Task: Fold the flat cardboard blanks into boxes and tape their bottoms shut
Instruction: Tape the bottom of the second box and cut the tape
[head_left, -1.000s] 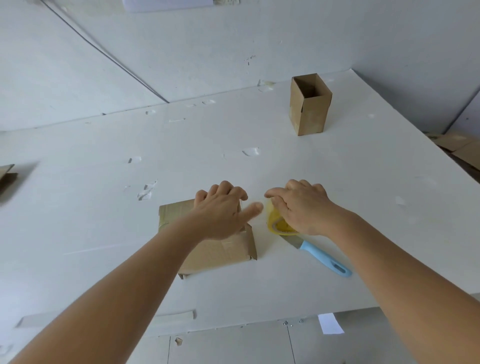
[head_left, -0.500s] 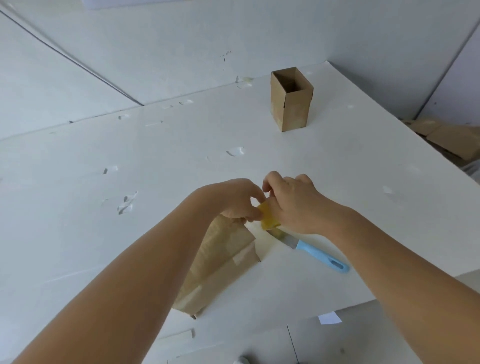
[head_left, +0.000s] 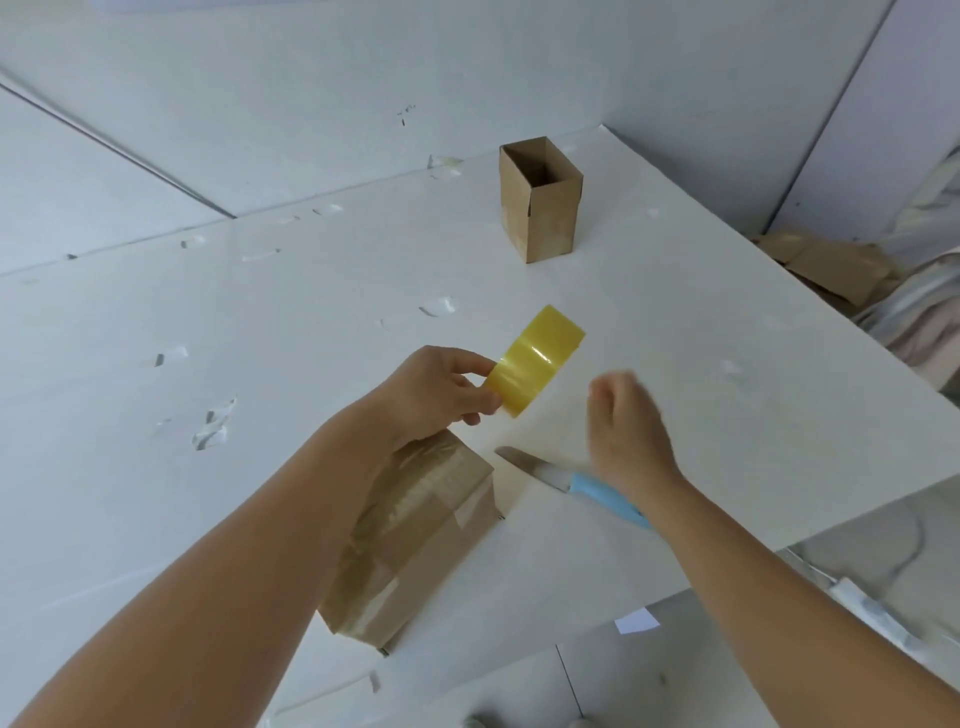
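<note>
Above the white table, the left hand pinches the light, slick yellow tape roll by its edge; the blurred right hand looks loosely curled and empty; the stiff taped brown cardboard box lies below.

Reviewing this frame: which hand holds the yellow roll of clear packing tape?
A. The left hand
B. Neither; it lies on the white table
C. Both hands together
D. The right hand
A. The left hand pinches the yellow roll of clear packing tape above the white table, while the blurred right hand is apart from it, over the blue-handled knife.
</note>
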